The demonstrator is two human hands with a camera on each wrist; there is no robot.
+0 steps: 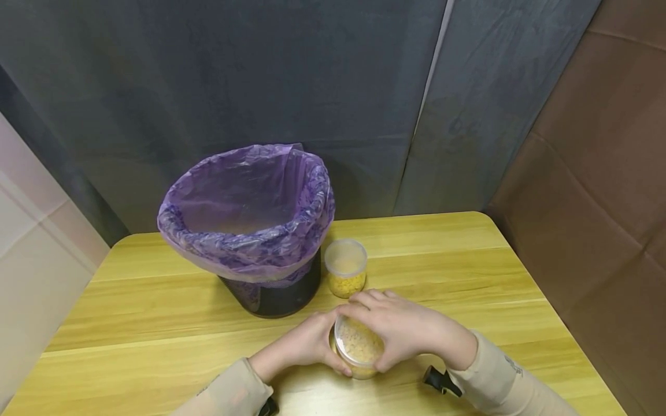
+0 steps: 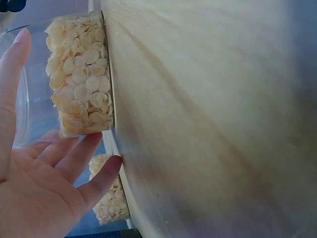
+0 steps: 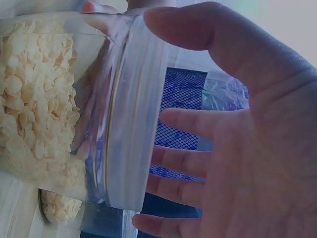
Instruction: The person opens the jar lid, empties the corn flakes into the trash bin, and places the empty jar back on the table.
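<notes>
- Clear plastic forms the wall of the cylindrical jar (image 2: 69,79), which stands upright on the yellow wood-grain surface (image 1: 452,260), close to the person and between the two hands.
- Pale yellow, flat, rounded flakes (image 3: 37,104) fill its lower part; a transparent band of wall shows above them. Seen from overhead, the flakes look deeper yellow.
- The round, translucent whitish lid (image 1: 359,341) sits on the jar; its broad, smooth rim catches the light.
- The left hand (image 1: 312,341) encircles the jar's left side, thumb and fingers (image 2: 81,154) curved round the wall, the fingers fanned apart.
- The right hand (image 1: 413,329) spans the lid from the right, pinching its rim between the thumb and the spread fingers.
- A second clear plastic jar (image 1: 347,274), also partly filled with yellow flakes, stands just beyond, near the bin.
- The black mesh bin (image 1: 281,297) stands on the surface, behind and left of the hands; a purple translucent plastic bag (image 1: 250,248) lines it and folds over its rim.
- A dark grey curtain (image 1: 286,69) hangs behind.
</notes>
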